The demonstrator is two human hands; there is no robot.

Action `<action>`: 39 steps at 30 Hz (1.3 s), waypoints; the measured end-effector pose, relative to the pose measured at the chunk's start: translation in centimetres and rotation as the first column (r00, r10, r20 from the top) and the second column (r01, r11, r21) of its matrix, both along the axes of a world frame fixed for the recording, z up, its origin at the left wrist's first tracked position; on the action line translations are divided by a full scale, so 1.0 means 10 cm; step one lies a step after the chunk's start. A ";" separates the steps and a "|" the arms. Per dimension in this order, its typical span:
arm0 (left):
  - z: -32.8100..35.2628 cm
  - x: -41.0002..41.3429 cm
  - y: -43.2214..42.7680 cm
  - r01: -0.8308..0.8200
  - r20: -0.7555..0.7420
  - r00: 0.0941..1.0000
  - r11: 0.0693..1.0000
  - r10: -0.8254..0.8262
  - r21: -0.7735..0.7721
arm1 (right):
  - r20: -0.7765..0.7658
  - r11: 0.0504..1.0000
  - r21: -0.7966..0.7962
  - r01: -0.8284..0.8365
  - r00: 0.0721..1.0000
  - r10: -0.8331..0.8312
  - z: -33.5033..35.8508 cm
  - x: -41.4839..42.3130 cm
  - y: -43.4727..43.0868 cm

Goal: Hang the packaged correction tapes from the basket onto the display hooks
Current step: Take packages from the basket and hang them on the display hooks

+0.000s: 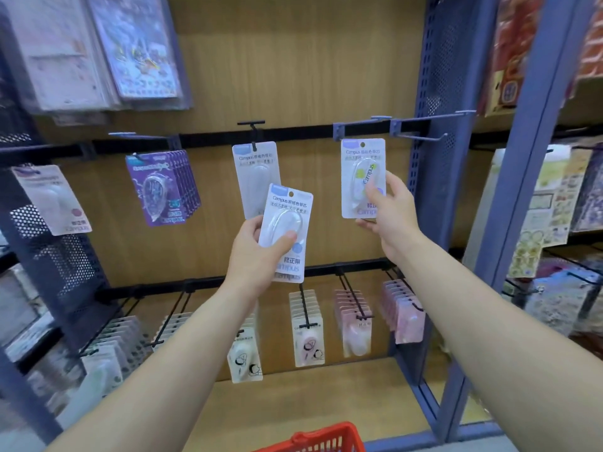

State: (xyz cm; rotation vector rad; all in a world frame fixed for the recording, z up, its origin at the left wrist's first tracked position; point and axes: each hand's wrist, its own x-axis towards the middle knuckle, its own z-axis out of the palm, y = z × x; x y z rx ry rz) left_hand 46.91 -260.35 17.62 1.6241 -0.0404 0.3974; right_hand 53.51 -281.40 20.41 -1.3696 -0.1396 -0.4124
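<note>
Left hand (pixel 257 256) holds a tape pack (pixel 287 230) in front of a hanging pack (pixel 253 171) on the middle hook (pixel 252 128). To its right, the right hand (pixel 391 213) holds a second pack (pixel 360 177) just below the right hook (pixel 362 123). A basket (pixel 313 440) sits lowest, nearest the viewer

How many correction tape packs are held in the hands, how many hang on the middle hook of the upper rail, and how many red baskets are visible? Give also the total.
Held packs: 2, white pack in left hand, patterned pack in right hand
Hanging pack on middle hook: 1
Red basket: 1
Total: 4
</note>
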 end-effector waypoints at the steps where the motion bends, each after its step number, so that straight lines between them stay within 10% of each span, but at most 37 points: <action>1: 0.01 0.02 0.00 -0.001 0.002 1.000 1.000 0.001 0.001 | 0.000 1.000 0.008 0.004 1.000 -0.004 0.02 0.03 -0.01; 12: 0.12 0.10 0.00 0.004 0.023 1.000 1.000 -0.004 0.013 | -0.048 0.996 -0.045 0.073 0.996 -0.075 0.12 0.22 -0.12; 18: 0.12 0.09 0.02 -0.001 0.019 1.000 1.000 0.002 -0.022 | -0.133 0.840 -0.440 0.319 0.901 -0.412 -0.01 0.11 0.06; 24: 0.04 0.06 0.05 0.007 0.046 0.999 1.000 -0.006 -0.025 | -0.200 0.931 -0.189 -0.313 0.940 0.275 -0.18 -0.33 0.63; 39: 0.15 0.00 0.72 -0.124 0.081 0.988 0.989 0.130 -0.075 | 0.017 0.962 -0.168 -0.217 0.975 0.223 0.22 -0.10 1.05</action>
